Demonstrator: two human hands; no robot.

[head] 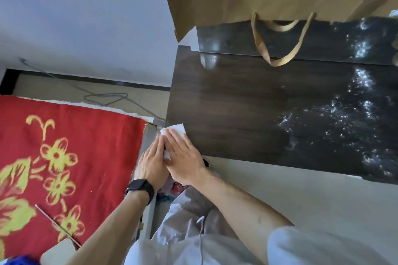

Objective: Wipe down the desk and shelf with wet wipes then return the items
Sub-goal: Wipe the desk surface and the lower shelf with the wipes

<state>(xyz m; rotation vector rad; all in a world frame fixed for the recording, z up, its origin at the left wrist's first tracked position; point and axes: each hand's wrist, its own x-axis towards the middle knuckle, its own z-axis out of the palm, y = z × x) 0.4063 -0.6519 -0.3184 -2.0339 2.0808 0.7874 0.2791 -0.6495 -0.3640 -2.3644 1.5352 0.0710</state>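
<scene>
Presses wipe (175,129) flat onto near-left corner of bench (247,109) with right hand (185,161), fingers straight, nothing pinched. Rests left hand (151,163) flat alongside, touching wipe. Leaves bulk of bench rightward and beyond; probably favours right hand for sweep.

dark wood desk (247,114), white wipe (175,129) on its near-left corner

head view | faces steeply down | close over desk (247,114) corner

A home bedroom: a red flowered blanket (64,157) at nine o'clock, a dark wooden desk (247,114) at two.
</scene>
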